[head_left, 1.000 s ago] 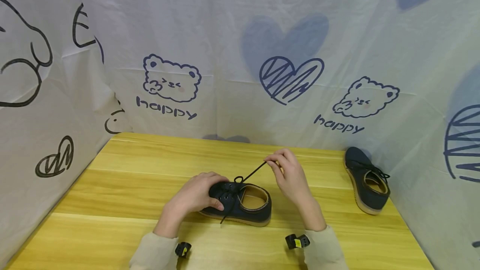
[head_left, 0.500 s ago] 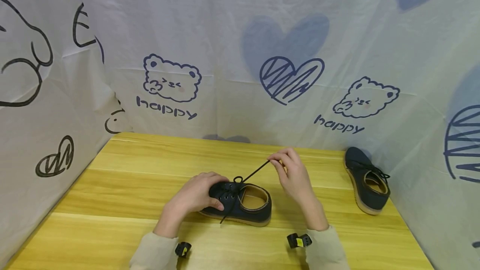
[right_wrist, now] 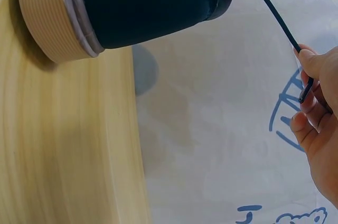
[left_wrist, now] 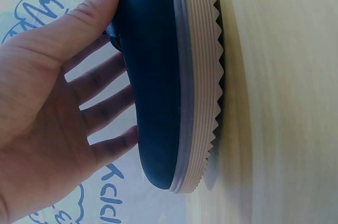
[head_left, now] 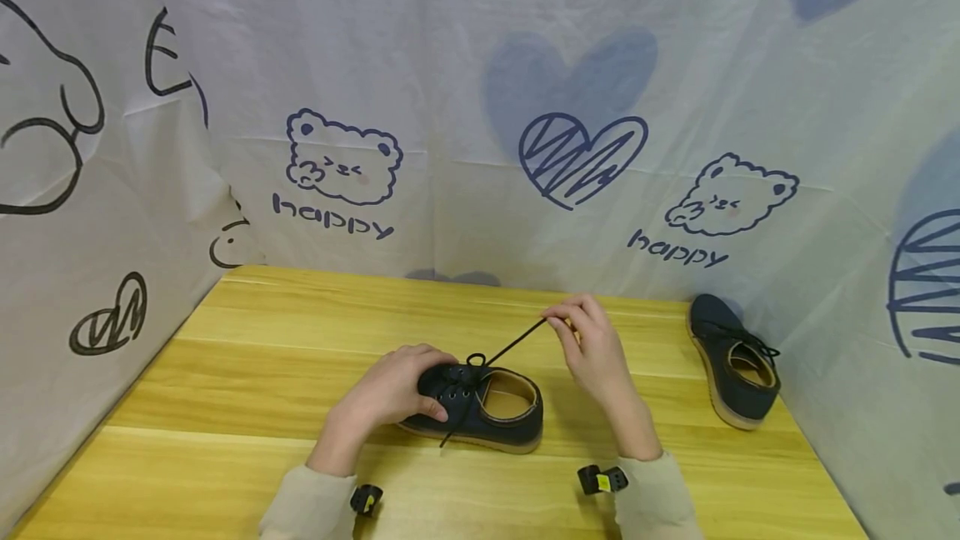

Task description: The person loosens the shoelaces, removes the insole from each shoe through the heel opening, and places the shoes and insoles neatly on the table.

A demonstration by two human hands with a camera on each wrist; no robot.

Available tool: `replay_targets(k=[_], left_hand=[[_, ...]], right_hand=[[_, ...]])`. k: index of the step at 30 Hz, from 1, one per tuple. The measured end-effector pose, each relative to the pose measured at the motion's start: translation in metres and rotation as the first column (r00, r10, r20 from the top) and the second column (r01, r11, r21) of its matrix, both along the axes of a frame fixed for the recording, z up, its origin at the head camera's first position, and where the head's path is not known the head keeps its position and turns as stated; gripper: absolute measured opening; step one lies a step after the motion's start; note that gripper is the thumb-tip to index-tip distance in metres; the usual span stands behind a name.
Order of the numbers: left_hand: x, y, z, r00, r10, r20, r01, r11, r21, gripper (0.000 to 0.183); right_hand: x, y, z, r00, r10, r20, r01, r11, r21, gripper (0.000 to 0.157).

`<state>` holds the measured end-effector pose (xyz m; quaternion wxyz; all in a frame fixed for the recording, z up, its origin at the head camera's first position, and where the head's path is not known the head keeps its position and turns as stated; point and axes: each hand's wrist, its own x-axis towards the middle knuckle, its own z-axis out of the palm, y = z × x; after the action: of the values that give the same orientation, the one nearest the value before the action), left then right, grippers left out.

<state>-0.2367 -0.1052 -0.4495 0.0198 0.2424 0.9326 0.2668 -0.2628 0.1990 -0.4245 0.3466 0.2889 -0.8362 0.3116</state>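
Observation:
A dark navy shoe (head_left: 480, 423) with a tan sole lies on the table, toe to the left, opening to the right. My left hand (head_left: 397, 386) grips its toe end, the thumb on the near side and the fingers over the far side, as the left wrist view of the shoe (left_wrist: 153, 86) also shows. Between thumb and fingers, my right hand (head_left: 596, 352) pinches one end of the black shoelace (head_left: 517, 342), pulled taut up and right from the shoe. In the right wrist view the lace tip (right_wrist: 306, 92) pokes out below the thumb. A small loop stands at the knot; another lace end hangs over the near side.
A second navy shoe (head_left: 731, 365), its lace tied in a bow, sits at the table's right rear edge. Behind and beside the wooden table (head_left: 247, 390) hangs a white cloth (head_left: 465, 207) printed with hearts and bears.
My right hand has moved slightly right and away from the shoe, drawing the lace out longer; the loop looks a little smaller. My left hand and the shoe have stayed put.

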Motion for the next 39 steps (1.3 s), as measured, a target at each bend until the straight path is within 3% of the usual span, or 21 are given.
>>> replay_targets(k=[15, 27, 39], left_hand=[[-0.001, -0.001, 0.000, 1.000, 0.001, -0.004, -0.001, 1.000, -0.006, 0.073], [-0.001, -0.001, 0.001, 1.000, -0.008, -0.010, 0.008, 1.000, -0.007, 0.073], [-0.002, -0.001, -0.001, 1.000, -0.003, -0.008, 0.003, 1.000, -0.011, 0.073]], right_hand=[[-0.001, 0.019, 0.006, 0.997, -0.078, 0.008, 0.079, 0.996, -0.036, 0.007], [-0.009, 0.045, -0.004, 0.978, -0.168, 0.123, 0.172, 0.985, -0.027, 0.006], [-0.010, 0.057, -0.018, 0.898, -0.198, 0.393, 0.176, 0.980, 0.090, 0.011]])
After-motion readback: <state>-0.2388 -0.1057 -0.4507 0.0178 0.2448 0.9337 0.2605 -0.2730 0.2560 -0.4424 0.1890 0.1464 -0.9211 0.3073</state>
